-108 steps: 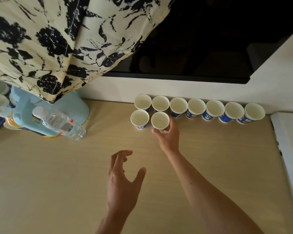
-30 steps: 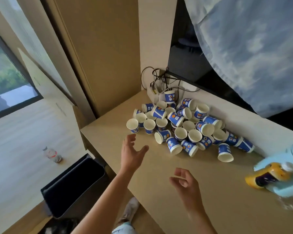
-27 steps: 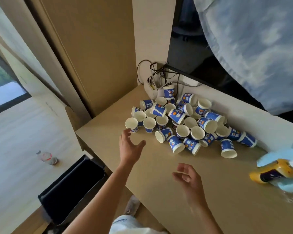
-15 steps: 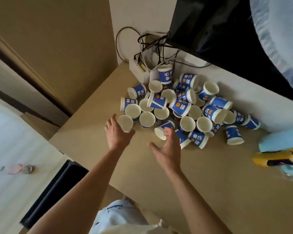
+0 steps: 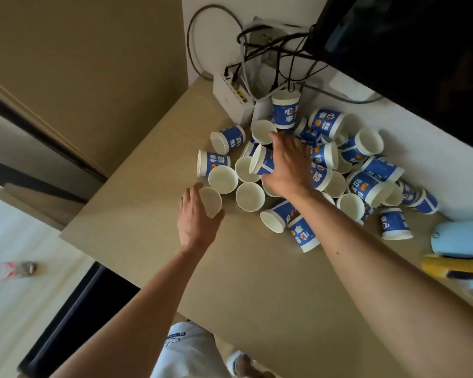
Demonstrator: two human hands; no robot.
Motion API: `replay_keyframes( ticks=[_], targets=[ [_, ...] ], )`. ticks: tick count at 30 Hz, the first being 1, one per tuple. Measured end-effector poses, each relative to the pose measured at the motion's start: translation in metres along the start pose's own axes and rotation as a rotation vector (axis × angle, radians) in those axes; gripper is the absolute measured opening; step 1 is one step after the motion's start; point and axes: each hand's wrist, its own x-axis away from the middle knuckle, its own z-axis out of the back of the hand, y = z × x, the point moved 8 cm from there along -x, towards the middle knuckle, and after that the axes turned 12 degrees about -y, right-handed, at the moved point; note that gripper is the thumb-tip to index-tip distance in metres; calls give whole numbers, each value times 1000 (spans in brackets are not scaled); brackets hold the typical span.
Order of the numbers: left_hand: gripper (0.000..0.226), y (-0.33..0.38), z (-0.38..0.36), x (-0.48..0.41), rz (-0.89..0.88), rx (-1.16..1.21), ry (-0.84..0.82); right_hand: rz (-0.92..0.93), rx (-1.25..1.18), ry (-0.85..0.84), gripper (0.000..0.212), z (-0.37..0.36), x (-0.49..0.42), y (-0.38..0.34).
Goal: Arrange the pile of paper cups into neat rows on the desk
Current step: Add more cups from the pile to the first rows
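A pile of blue-and-white paper cups (image 5: 361,170) lies jumbled at the back corner of the wooden desk (image 5: 257,274), some upright, some on their sides. My left hand (image 5: 197,222) wraps around an upright cup (image 5: 212,200) at the pile's near left edge. My right hand (image 5: 290,167) reaches into the heap and grips a tipped cup (image 5: 261,160) lying on top of others. The cups under my right palm are hidden.
A white box (image 5: 230,99) with tangled cables (image 5: 273,50) stands in the corner behind the pile, below a black screen (image 5: 421,42). A light blue object (image 5: 462,238) and a yellow item (image 5: 453,268) lie at the right. The desk's left edge drops to a black bin (image 5: 74,317).
The view swung from the finished rows to the cup pile. Both hands moved forward into it: the left closed on the near-left cup, the right reached over and gripped a tipped cup.
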Motion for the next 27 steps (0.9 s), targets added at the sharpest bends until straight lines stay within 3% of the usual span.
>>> replay_keyframes(
  ticks=[3, 12, 17, 21, 27],
  targets=[
    [69, 2, 6, 1, -45, -28, 27, 27, 75, -59, 96, -8, -11, -5],
    [89, 11, 44, 20, -91, -10, 83, 40, 38, -18, 93, -2, -11, -5],
    [85, 33, 55, 36, -165, 43, 66, -49, -419, 93, 95, 33, 30, 23],
    [85, 64, 42, 51, -264, 129, 4, -135, -800, 205, 83, 34, 104, 59],
    [77, 127, 4, 88, -413, 197, -117, -251, -1123, 399, 66, 8, 224, 109]
  ],
)
